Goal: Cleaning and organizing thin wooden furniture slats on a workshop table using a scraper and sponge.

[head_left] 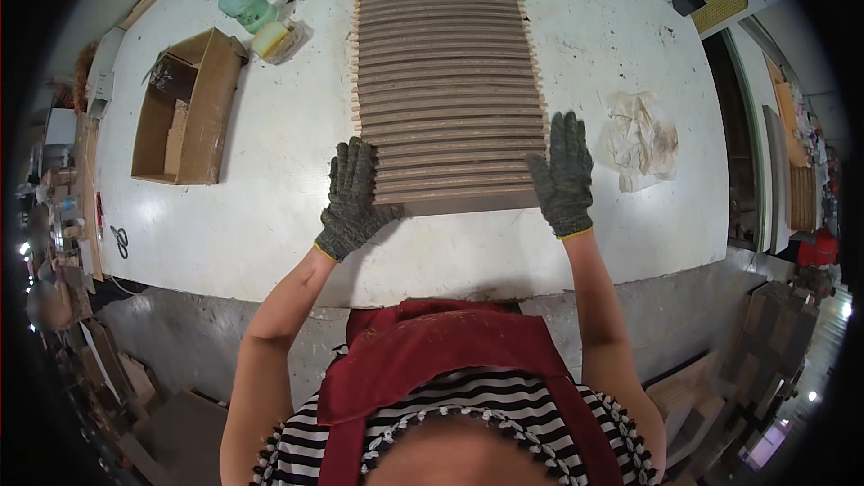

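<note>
I have both hands flat at the near end of a long row of brown strips (445,99) that lies down the middle of the white tabletop (270,238), running away from me to the far edge. My left hand (349,202), in a dark knitted glove, is at the row's left side, its fingers (354,162) stretched out and only slightly parted, the thumb reaching across below the front corner. My right hand (565,178), gloved alike, sits against the right ends, fingers extended forward and close together, the thumb held out over the strips; neither hand is clamped around anything. How hard either one presses, I can't tell from here. The strips lie crosswise, packed side by side, their pale ends forming uneven edges. To my left I see a cardboard box (219,117), with a green bottle (245,4) and a yellowish block (274,40) beyond it, and scissors (121,241) near the left edge. A crumpled whitish sheet (641,139) lies right of my right hand. Below, a dark red apron (441,351) covers a striped top (409,409).
</note>
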Demonstrator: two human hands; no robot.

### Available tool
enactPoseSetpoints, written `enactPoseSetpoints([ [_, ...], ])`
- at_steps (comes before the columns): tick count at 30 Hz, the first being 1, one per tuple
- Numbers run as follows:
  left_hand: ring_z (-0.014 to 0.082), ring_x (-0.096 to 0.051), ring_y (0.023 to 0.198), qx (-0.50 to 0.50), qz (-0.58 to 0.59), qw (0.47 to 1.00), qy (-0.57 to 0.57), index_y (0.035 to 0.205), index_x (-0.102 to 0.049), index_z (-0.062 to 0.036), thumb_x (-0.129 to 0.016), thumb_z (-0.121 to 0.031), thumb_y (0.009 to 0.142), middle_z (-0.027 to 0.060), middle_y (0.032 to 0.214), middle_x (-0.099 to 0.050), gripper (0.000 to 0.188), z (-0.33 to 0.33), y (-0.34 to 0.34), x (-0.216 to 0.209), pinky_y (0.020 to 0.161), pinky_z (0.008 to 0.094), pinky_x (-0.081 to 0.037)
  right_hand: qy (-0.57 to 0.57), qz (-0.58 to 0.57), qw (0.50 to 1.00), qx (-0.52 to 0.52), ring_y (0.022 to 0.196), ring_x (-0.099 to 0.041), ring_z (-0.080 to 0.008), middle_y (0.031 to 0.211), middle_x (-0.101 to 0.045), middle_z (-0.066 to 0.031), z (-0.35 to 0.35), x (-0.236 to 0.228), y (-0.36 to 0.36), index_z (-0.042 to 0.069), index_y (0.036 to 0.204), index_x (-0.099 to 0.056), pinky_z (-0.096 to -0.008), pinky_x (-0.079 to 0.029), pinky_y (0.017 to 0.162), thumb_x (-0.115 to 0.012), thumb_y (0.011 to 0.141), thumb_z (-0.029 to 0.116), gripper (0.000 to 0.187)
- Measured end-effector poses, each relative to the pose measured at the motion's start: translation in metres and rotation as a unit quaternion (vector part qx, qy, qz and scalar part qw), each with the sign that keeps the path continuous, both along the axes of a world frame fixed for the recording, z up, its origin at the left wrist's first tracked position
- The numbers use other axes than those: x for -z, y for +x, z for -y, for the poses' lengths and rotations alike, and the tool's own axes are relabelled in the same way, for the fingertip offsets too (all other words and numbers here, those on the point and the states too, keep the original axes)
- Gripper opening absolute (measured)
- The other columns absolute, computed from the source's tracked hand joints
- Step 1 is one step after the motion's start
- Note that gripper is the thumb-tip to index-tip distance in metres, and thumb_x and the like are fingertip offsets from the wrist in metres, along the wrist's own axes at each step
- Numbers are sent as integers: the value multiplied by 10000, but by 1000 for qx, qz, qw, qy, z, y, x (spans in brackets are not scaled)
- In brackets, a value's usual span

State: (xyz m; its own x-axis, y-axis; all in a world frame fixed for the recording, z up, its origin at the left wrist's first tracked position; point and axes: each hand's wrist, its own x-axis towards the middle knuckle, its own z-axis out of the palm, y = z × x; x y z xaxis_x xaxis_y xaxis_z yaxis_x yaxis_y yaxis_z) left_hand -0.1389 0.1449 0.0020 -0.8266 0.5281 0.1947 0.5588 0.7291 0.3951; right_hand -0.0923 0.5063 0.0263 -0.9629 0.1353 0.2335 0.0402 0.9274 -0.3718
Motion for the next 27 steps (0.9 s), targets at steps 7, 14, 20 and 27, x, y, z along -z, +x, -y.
enactPoseSetpoints([
  [7,512,-219,1384,-9,-3,1000,16,1465,-227,21,-866,-471,589,313,1472,-270,1191,-5,0,8,1106,611,-195,136,60,982,-118,1445,-201,-324,1556,-249,-142,63,-23,-53,89,1488,-296,-554,-151,1150,-480,901,580,787],
  [14,516,-187,1393,-10,12,1000,25,1459,-224,38,-857,-467,609,320,1483,-243,1173,-3,2,2,1111,613,-181,107,53,985,-128,1442,-206,-333,1554,-242,-166,84,-60,-75,82,1498,-268,-546,-164,1146,-508,914,533,776],
  [20,518,-201,1386,-15,23,999,22,1463,-207,37,-859,-481,598,319,1477,-251,1200,-3,2,3,1106,615,-189,136,35,980,-138,1455,-170,-307,1561,-235,-140,108,-20,-122,85,1491,-285,-556,-122,1154,-361,935,618,774],
  [27,485,-249,1382,-50,40,998,7,1449,-248,46,-884,-409,584,290,1434,-351,1165,-9,4,-2,1120,568,-218,135,74,975,-158,1453,-174,-318,1556,-243,-154,117,-40,-94,76,1495,-274,-557,-121,1152,-386,941,593,766],
])
